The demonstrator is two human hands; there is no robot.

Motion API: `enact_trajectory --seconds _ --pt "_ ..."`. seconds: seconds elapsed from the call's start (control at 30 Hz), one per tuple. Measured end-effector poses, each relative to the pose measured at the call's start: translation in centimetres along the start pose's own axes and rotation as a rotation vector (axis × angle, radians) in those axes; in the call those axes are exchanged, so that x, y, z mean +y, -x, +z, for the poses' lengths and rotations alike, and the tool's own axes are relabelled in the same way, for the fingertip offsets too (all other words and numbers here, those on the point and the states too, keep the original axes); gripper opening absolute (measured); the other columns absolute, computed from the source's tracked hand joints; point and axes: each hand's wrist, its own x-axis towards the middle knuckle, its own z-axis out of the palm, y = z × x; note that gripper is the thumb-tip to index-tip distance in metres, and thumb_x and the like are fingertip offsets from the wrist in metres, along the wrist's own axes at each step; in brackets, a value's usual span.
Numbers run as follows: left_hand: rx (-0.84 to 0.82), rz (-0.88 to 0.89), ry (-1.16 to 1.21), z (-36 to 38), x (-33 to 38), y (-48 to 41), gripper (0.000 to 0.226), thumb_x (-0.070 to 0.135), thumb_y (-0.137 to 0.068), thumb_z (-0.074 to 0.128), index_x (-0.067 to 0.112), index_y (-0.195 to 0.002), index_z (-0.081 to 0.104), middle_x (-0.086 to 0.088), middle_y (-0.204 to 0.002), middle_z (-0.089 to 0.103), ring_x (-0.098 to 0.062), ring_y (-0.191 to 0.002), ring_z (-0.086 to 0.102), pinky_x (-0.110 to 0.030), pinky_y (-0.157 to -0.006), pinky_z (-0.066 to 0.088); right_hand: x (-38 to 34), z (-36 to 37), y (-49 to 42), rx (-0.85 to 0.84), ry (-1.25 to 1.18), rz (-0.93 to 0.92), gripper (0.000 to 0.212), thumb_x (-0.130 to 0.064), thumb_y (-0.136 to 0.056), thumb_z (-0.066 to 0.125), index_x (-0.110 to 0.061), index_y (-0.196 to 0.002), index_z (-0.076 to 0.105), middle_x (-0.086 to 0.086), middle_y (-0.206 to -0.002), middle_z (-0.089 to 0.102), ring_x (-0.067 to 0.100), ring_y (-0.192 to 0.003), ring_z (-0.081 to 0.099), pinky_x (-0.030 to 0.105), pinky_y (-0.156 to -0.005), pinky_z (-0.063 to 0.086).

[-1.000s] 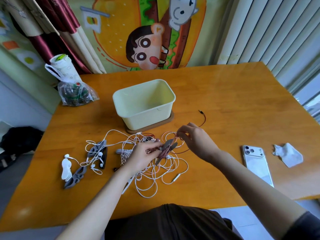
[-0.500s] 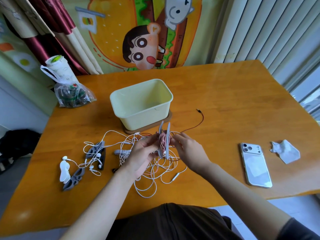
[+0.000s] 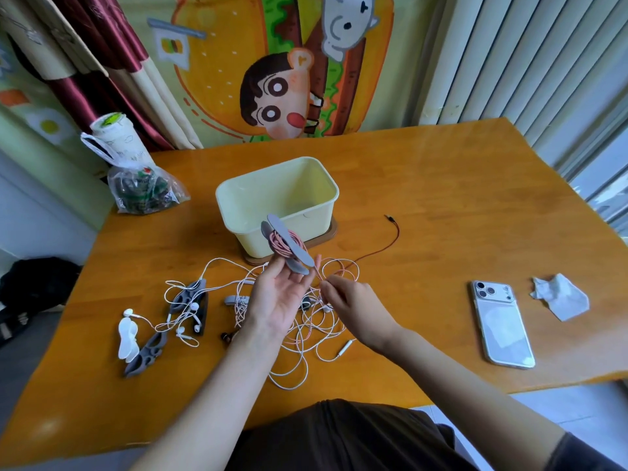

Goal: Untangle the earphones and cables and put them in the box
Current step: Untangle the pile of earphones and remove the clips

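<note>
My left hand [image 3: 278,300], palm up, holds a grey cable winder [image 3: 287,248] wrapped with pink cord, lifted in front of the pale yellow box [image 3: 326,202]. My right hand [image 3: 350,300] pinches the pink cord just below the winder. Under both hands lies a tangle of white and pink earphone cables [image 3: 306,338]. A thin red-brown cable [image 3: 387,243] trails right toward its plug. To the left, white earphones [image 3: 185,316] are tangled over dark grey winders [image 3: 190,297], with another grey winder [image 3: 146,351] and a white one [image 3: 126,338] beside them.
The box stands on a brown wooden coaster [image 3: 326,234] mid-table. A white phone [image 3: 503,324] and a crumpled tissue [image 3: 560,297] lie at the right. A plastic bag with a paper roll [image 3: 136,178] sits at the back left. The wooden table's [image 3: 441,185] near edge is by my lap.
My left hand raised the wound winder and turned palm up, so the winder now stands in front of the box. My right hand slid down to pinch the cord below it.
</note>
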Motion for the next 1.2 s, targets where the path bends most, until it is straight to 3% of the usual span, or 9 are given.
enact_trajectory --seconds 0.1,0.2,0.3,0.47,0.63,0.77,0.93,1.07,1.2 --pt "0.049 0.034 -0.05 -0.1 0.3 -0.4 0.021 0.008 -0.098 0.042 0.004 -0.109 0.059 -0.015 -0.103 0.064 -0.023 -0.094 0.061 -0.031 -0.065 0.06 0.5 -0.5 -0.1 0.028 0.038 0.004 0.035 -0.036 -0.099 0.039 -0.013 -0.08 0.058 -0.002 -0.067 0.057 0.009 -0.054 0.047 0.023 -0.051 0.034" --pt "0.068 0.077 -0.1 -0.5 1.2 -0.7 0.023 0.003 -0.097 0.041 0.007 -0.108 0.061 -0.014 -0.106 0.063 -0.023 -0.099 0.06 -0.031 -0.07 0.06 1.7 -1.8 -0.4 0.08 0.091 0.016 0.03 -0.036 -0.095 0.048 -0.012 -0.086 0.065 -0.002 -0.079 0.065 0.009 -0.064 0.054 0.023 -0.054 0.04" --pt "0.097 0.135 -0.177 -0.8 2.1 -1.0 0.025 0.001 -0.097 0.041 0.011 -0.107 0.062 -0.013 -0.111 0.062 -0.023 -0.103 0.059 -0.034 -0.077 0.053 2.4 -3.4 -0.5 0.102 0.152 0.037 0.024 -0.026 -0.096 0.051 -0.015 -0.085 0.069 -0.003 -0.082 0.065 0.004 -0.062 0.047 0.013 -0.054 0.032" --pt "0.086 0.204 -0.205 -0.9 2.8 -1.2 0.026 0.001 -0.098 0.039 0.012 -0.106 0.061 -0.012 -0.112 0.062 -0.022 -0.103 0.059 -0.033 -0.08 0.049 2.4 -6.3 -1.4 0.219 0.254 0.186 0.02 -0.033 -0.091 0.059 -0.019 -0.083 0.07 -0.012 -0.056 0.046 0.007 -0.05 0.042 0.024 -0.048 0.031" --pt "0.06 0.257 -0.341 -0.3 2.6 -1.3 0.029 0.001 -0.097 0.04 0.015 -0.111 0.061 -0.01 -0.114 0.063 -0.021 -0.105 0.061 -0.032 -0.083 0.05 0.1 -9.1 -3.0 0.46 0.424 0.163 0.028 -0.046 -0.085 0.062 -0.019 -0.087 0.07 -0.001 -0.082 0.065 0.022 -0.08 0.059 0.026 -0.059 0.031" --pt "0.055 0.302 -0.343 -0.3 3.6 -1.4 0.029 0.001 -0.097 0.041 0.016 -0.11 0.062 -0.007 -0.113 0.065 -0.019 -0.105 0.062 -0.033 -0.089 0.049 -1.4 -11.6 -3.6 0.555 0.444 0.125 0.034 -0.054 -0.078 0.065 -0.021 -0.084 0.069 -0.008 -0.076 0.055 0.012 -0.071 0.049 0.024 -0.059 0.029" --pt "0.077 0.328 -0.424 -0.5 3.6 -1.2 0.031 -0.002 -0.097 0.04 0.015 -0.11 0.062 -0.005 -0.113 0.065 -0.019 -0.104 0.062 -0.031 -0.087 0.05 -0.3 -11.3 -3.7 0.497 0.506 0.141 0.036 -0.054 -0.079 0.064 -0.019 -0.087 0.069 -0.004 -0.082 0.062 0.019 -0.077 0.058 0.025 -0.059 0.032" --pt "0.145 0.299 -0.468 -1.0 2.5 -1.5 0.036 -0.002 -0.096 0.042 0.007 -0.13 0.054 -0.013 -0.124 0.06 -0.026 -0.112 0.057 -0.036 -0.09 0.047 1.2 -10.2 -3.5 0.323 0.623 0.228 0.023 -0.038 -0.09 0.059 -0.019 -0.099 0.068 0.002 -0.103 0.063 0.024 -0.096 0.057 0.027 -0.063 0.035" --pt "0.152 0.257 -0.461 -1.0 1.2 -1.5 0.038 -0.002 -0.096 0.043 0.004 -0.132 0.051 -0.014 -0.126 0.06 -0.029 -0.118 0.055 -0.035 -0.091 0.048 0.9 -6.5 -2.9 0.077 0.502 0.164 0.033 -0.007 -0.094 0.051 -0.017 -0.125 0.057 0.004 -0.13 0.052 0.023 -0.118 0.049 0.028 -0.092 0.042"
